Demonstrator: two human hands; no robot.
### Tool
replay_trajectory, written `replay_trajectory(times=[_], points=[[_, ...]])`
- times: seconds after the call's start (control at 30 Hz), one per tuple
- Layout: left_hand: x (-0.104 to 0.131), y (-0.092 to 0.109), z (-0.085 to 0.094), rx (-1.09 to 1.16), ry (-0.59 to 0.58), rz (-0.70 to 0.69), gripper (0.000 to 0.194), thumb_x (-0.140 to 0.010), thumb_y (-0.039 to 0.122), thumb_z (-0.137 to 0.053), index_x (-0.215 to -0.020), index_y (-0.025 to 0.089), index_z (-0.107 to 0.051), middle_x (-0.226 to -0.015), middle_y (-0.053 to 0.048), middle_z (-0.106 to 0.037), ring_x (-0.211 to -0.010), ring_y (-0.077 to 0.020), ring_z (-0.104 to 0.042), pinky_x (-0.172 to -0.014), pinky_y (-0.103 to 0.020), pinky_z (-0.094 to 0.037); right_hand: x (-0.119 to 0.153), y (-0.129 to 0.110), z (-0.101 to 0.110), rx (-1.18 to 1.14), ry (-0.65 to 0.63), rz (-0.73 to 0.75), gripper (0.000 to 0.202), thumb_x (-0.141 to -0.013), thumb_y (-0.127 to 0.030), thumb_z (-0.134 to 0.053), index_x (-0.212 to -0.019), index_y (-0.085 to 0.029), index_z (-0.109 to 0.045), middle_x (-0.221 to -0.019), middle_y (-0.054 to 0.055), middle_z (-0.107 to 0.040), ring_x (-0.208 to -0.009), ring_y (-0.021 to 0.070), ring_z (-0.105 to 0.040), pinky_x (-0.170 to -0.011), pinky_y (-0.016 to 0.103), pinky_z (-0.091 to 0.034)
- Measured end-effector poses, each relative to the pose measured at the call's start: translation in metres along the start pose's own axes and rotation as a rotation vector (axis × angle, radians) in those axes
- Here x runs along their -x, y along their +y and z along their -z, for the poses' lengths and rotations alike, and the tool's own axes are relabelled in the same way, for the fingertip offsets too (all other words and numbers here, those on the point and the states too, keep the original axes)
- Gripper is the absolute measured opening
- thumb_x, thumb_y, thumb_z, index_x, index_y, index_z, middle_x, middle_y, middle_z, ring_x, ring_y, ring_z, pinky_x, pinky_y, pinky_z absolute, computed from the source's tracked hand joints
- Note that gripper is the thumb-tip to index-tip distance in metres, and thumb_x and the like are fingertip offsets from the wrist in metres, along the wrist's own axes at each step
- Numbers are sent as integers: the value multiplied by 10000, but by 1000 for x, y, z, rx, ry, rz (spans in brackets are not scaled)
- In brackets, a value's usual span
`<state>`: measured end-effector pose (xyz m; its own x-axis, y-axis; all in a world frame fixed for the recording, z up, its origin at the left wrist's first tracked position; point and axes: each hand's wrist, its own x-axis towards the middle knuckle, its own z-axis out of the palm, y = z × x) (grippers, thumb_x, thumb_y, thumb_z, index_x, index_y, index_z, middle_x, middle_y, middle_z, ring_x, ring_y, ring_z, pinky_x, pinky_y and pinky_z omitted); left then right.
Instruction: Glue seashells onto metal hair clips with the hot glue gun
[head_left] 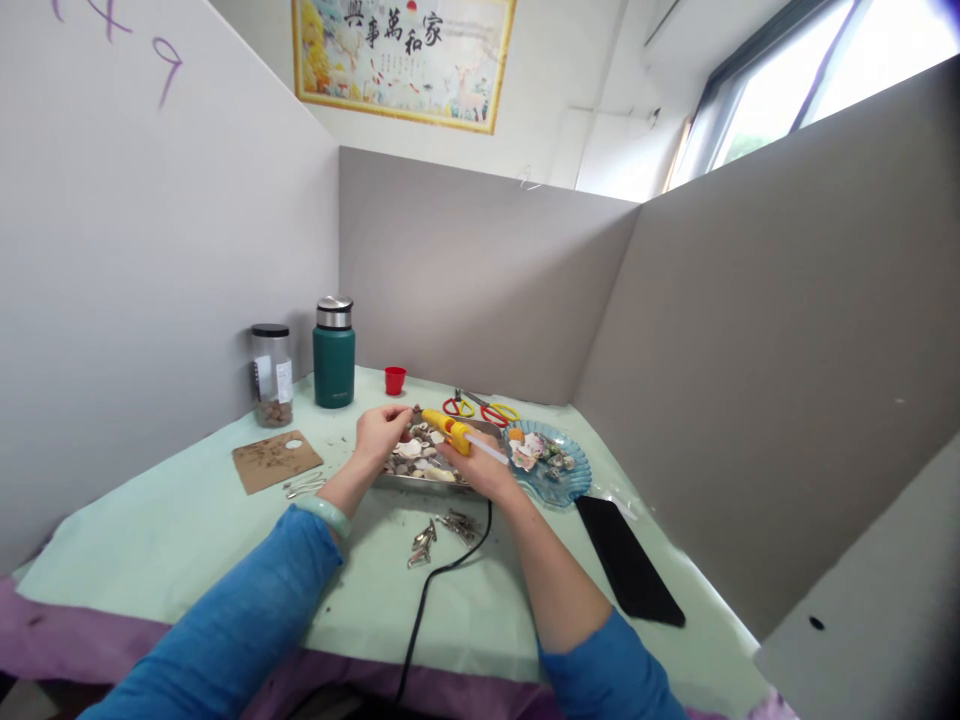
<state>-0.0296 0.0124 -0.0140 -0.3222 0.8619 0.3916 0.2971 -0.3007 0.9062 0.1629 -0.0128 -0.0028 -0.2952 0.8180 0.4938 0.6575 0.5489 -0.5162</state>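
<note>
My right hand (480,465) is wrapped round a yellow hot glue gun (448,430), whose nozzle points left and whose clear glue stick juts out at the back. Close to the nozzle, my left hand (384,430) pinches something small and dark, too small to name. Both hands are above a metal tray (427,484) filled with shells (420,452) and small stones. A black cord (425,590) runs from the gun's side down over the table's front edge.
Scissors (499,412) and a blue plate (574,478) of small pieces lie right of the tray. A black phone (628,560) and metal clips (424,543) are nearer. At left stand a green flask (334,360), a jar (273,385) and brown cardboard (276,462); a red cup (394,380) is behind.
</note>
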Motion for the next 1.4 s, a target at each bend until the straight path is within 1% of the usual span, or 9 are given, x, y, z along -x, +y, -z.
replay_trajectory(times=[0.27,0.47,0.73,1.0,1.13,1.27,1.33,1.4], points=[[0,2,0,16,-5,4,349,-678,428,-619,-845,142,-727,-472,2,-600,-485,-147,-589,-496,-223,-437,-1,0,0,31,-14,6,256,-810,-461,-569,-908,-230,-621,-790,0,-637,-704,166,-548,-589,241,-332],[1,4,0,26,0,16,339,-681,416,-618,-847,139,-720,-473,7,-592,-476,-139,-579,-494,-218,-438,1,0,0,95,-12,43,265,-817,-473,-561,-855,-214,-601,-750,7,-628,-676,162,-542,-570,237,-306],[3,7,-1,34,-3,23,323,-676,407,-626,-833,141,-719,-468,14,-584,-471,-128,-567,-493,-209,-432,1,5,-5,267,-98,86,314,-840,-494,-530,-958,-211,-598,-827,39,-666,-751,174,-588,-593,231,-294],[2,5,-1,76,-27,4,341,-671,423,-643,-840,137,-724,-470,10,-588,-472,-131,-564,-487,-211,-424,1,3,-1,341,-162,24,426,-824,-577,-497,-1018,-212,-599,-913,73,-682,-818,207,-608,-606,251,-301],[1,3,-2,107,-79,-13,355,-676,437,-653,-853,138,-723,-505,0,-609,-480,-128,-558,-490,-213,-425,0,7,-4,343,-193,-53,405,-787,-534,-544,-1045,-228,-607,-939,66,-683,-840,217,-614,-615,257,-314],[4,9,-3,178,-124,-2,370,-662,440,-678,-857,128,-717,-603,-19,-651,-484,-115,-544,-494,-220,-436,-2,12,-7,373,-216,-96,409,-763,-530,-554,-1025,-225,-623,-952,75,-686,-863,235,-619,-640,268,-338],[6,13,-3,226,-145,16,377,-651,437,-691,-859,123,-714,-686,-34,-675,-483,-105,-533,-492,-225,-442,-2,13,-8,392,-217,-104,419,-757,-540,-550,-1018,-222,-627,-955,83,-688,-871,246,-621,-651,277,-348],[8,17,-3,262,-168,28,378,-643,436,-701,-852,121,-711,-718,-38,-683,-477,-98,-523,-489,-229,-445,-3,14,-8,401,-220,-103,423,-753,-546,-547,-1013,-223,-630,-953,86,-690,-868,251,-624,-654,282,-354]])
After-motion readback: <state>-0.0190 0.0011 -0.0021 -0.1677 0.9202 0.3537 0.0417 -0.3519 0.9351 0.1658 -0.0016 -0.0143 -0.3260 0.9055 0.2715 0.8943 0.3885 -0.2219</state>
